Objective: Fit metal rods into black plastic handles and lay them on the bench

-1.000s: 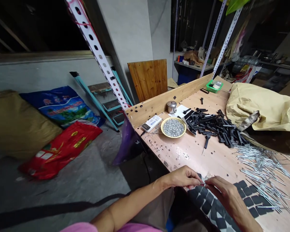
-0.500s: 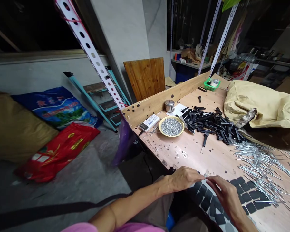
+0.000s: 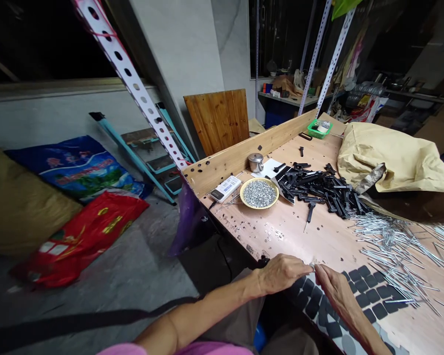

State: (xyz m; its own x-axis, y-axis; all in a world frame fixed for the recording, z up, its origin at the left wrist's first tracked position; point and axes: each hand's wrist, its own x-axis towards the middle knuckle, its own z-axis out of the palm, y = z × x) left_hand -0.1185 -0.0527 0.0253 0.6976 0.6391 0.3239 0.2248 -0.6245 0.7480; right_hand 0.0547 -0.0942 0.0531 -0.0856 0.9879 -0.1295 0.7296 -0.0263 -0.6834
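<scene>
Workbench (image 3: 294, 241), right hand (image 3: 332, 285) — now bunched tighter

Your left arm (image 3: 207, 311) reaches out to the right, its hand (image 3: 283, 273) knuckles-up; your right forearm (image 3: 366, 328) slants inward, and that hand's (image 3: 332, 283) fingertips nearly meet the left's.

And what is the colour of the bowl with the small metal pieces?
The bowl is pale yellow; it shows best in the head view.
</scene>
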